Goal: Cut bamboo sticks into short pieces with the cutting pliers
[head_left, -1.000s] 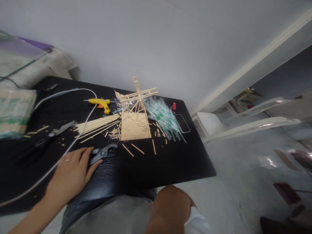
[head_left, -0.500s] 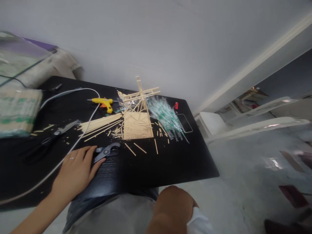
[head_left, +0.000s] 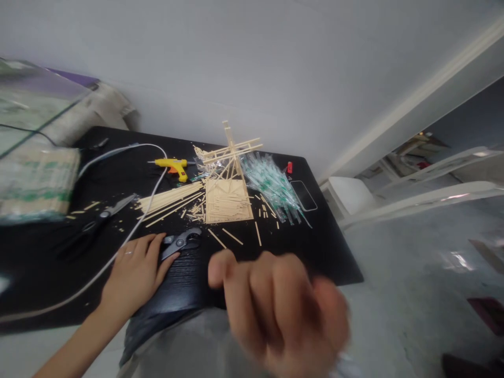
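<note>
My left hand [head_left: 136, 268] lies on the black table with its fingers round the handles of a pair of grey hand pruners [head_left: 181, 241]. The curved jaws point right, away from my fingers. Close to the camera, my right hand [head_left: 283, 310] is raised in front of my lap. Its fingers are curled in a loose fist, slightly blurred, and nothing shows in them. Beyond the pruners stands a frame of thin wooden sticks [head_left: 232, 152], with a square stick panel [head_left: 228, 202] in front of it. Short cut sticks [head_left: 232, 236] lie nearer to me.
A yellow glue gun [head_left: 173, 167] lies behind loose long sticks [head_left: 173, 199]. Scissors [head_left: 106, 212] and a white cable [head_left: 129, 231] are on the left, beside a packed bundle of sticks [head_left: 39, 181]. Clear green-marked wrappers [head_left: 271, 184] and a phone-like object [head_left: 303, 195] lie right.
My right hand has come up from low by my body into the near foreground, fingers curled. My left hand stays on the pruners. The view has shifted slightly.
</note>
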A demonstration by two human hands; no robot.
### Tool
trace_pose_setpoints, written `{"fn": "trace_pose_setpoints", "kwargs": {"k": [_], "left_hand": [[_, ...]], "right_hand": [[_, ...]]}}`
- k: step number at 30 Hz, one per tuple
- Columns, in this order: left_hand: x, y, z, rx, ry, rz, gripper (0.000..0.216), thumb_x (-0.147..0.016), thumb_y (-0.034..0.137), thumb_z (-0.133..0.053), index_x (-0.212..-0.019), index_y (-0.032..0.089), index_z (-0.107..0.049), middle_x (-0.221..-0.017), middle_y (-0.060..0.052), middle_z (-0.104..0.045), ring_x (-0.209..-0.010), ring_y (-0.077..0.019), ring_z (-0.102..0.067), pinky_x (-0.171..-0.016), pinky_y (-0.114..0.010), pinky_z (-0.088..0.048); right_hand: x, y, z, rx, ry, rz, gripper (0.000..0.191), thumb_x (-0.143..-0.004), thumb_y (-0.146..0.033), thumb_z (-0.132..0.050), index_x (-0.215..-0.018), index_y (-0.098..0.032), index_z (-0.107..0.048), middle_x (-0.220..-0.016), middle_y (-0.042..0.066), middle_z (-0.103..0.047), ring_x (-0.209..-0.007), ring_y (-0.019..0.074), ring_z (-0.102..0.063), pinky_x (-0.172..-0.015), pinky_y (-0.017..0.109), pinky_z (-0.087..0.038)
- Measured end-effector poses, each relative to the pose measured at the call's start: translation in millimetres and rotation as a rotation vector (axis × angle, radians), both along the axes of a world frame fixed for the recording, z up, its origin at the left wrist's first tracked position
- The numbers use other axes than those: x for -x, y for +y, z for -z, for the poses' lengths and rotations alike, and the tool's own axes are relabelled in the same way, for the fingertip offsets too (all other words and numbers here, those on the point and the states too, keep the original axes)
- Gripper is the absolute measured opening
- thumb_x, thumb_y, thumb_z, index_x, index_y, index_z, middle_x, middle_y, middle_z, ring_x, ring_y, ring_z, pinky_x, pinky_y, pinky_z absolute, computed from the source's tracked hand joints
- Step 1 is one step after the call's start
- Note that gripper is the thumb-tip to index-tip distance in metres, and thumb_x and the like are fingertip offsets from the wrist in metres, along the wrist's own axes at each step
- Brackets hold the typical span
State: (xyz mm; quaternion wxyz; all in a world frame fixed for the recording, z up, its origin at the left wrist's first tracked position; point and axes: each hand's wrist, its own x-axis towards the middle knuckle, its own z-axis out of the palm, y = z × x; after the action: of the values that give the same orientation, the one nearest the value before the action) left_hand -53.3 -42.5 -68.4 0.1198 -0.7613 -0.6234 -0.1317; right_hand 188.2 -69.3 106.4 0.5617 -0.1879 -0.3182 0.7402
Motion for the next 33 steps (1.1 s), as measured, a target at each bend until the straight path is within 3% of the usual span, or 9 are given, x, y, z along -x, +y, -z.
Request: {"fn": "trace_pose_setpoints", "kwargs": {"k": [3, 6, 12, 16, 20, 21, 26, 29, 33], "left_hand": [[0.5, 0.0, 1.0, -0.006, 0.016, 0.004, 0.065, -0.102, 0.059, -0.036, -0.126, 0.004, -0.062, -0.116, -0.022, -0.067, -0.105, -0.0368, -0.061, -0.094, -0.049, -0.047], [0.9, -0.1, 0.5, -0.002, 0.027, 0.014, 0.062, -0.101, 0.057, -0.041, -0.127, 0.004, -0.062, -0.117, -0.021, -0.066, -0.106, -0.0354, -0.061, -0.096, -0.048, -0.047], [1.6, -1.0, -0.5, 0.013, 0.037, 0.003, 0.059, -0.101, 0.055, -0.045, -0.130, 0.006, -0.060, -0.118, -0.020, -0.065, -0.108, -0.0352, -0.059, -0.097, -0.048, -0.046], [1.1, -1.3, -1.0, 0.026, 0.033, -0.006, 0.060, -0.101, 0.056, -0.044, -0.132, 0.006, -0.059, -0.119, -0.020, -0.065, -0.106, -0.0351, -0.059, -0.097, -0.048, -0.046], [0.5, -1.7, -1.4, 0.037, 0.026, -0.014, 0.062, -0.101, 0.057, -0.041, -0.132, 0.006, -0.060, -0.120, -0.021, -0.065, -0.108, -0.0357, -0.059, -0.096, -0.049, -0.047], [0.4, -1.8, -1.6, 0.042, 0.021, -0.014, 0.062, -0.101, 0.057, -0.041, -0.131, 0.006, -0.060, -0.120, -0.021, -0.065, -0.108, -0.0356, -0.059, -0.096, -0.049, -0.047], [-0.2, -2.0, -2.5, 0.052, 0.020, -0.012, 0.061, -0.101, 0.056, -0.043, -0.131, 0.006, -0.060, -0.120, -0.021, -0.065, -0.108, -0.0353, -0.060, -0.097, -0.049, -0.047], [-0.4, -1.7, -2.6, 0.048, 0.016, -0.006, 0.061, -0.101, 0.056, -0.043, -0.131, 0.005, -0.061, -0.120, -0.022, -0.065, -0.108, -0.0357, -0.059, -0.097, -0.050, -0.047], [-0.7, -1.6, -3.3, 0.037, 0.014, 0.000, 0.060, -0.101, 0.054, -0.045, -0.130, 0.005, -0.061, -0.119, -0.021, -0.066, -0.106, -0.0353, -0.060, -0.097, -0.049, -0.047]], "right_hand": [[0.0, 34.0, -0.8, 0.193, 0.226, -0.051, 0.056, -0.096, -0.049, -0.049, -0.052, -0.023, -0.027, -0.046, -0.007, -0.026, -0.047, 0.0115, -0.032, -0.107, 0.045, -0.048], [-3.4, 45.2, 8.6, 0.292, 0.339, -0.059, 0.053, -0.095, -0.040, -0.053, -0.054, -0.023, -0.024, -0.047, -0.008, -0.025, -0.049, 0.0111, -0.031, -0.112, 0.041, -0.045], [-8.9, 40.0, 13.0, 0.272, 0.341, -0.057, 0.049, -0.094, -0.036, -0.056, -0.053, -0.023, -0.032, -0.047, -0.008, -0.028, -0.050, 0.0109, -0.036, -0.110, 0.042, -0.048], [-7.5, 40.4, 15.7, 0.247, 0.301, -0.080, 0.039, -0.092, -0.034, -0.060, -0.057, -0.021, -0.048, -0.052, -0.007, -0.037, -0.057, 0.0101, -0.046, -0.096, 0.035, -0.056], [-15.2, 49.2, 39.9, 0.114, -0.074, 0.048, 0.014, -0.077, -0.021, -0.082, -0.082, -0.020, -0.068, -0.080, -0.002, -0.065, -0.083, 0.0126, -0.065, -0.081, 0.026, -0.059], [-21.1, 52.8, 49.0, 0.055, -0.217, 0.110, 0.027, -0.070, -0.015, -0.088, -0.090, -0.022, -0.071, -0.090, -0.002, -0.070, -0.090, 0.0134, -0.068, -0.083, 0.025, -0.058], [-71.4, 70.0, 92.4, -0.031, -0.785, 0.476, 0.025, -0.066, -0.024, -0.091, -0.084, -0.020, -0.073, -0.097, 0.004, -0.075, -0.084, 0.0182, -0.071, -0.077, 0.032, -0.061], [-93.0, 73.0, 108.8, -0.038, -1.119, 0.372, 0.021, -0.079, -0.038, -0.081, -0.079, -0.019, -0.073, -0.075, 0.004, -0.074, -0.063, 0.0188, -0.068, -0.063, 0.032, -0.058], [-75.5, 71.1, 125.0, -0.310, -1.510, 0.245, 0.023, -0.097, -0.031, -0.062, -0.081, -0.020, -0.072, -0.083, 0.007, -0.075, -0.080, 0.0221, -0.071, -0.081, 0.036, -0.055]]}}
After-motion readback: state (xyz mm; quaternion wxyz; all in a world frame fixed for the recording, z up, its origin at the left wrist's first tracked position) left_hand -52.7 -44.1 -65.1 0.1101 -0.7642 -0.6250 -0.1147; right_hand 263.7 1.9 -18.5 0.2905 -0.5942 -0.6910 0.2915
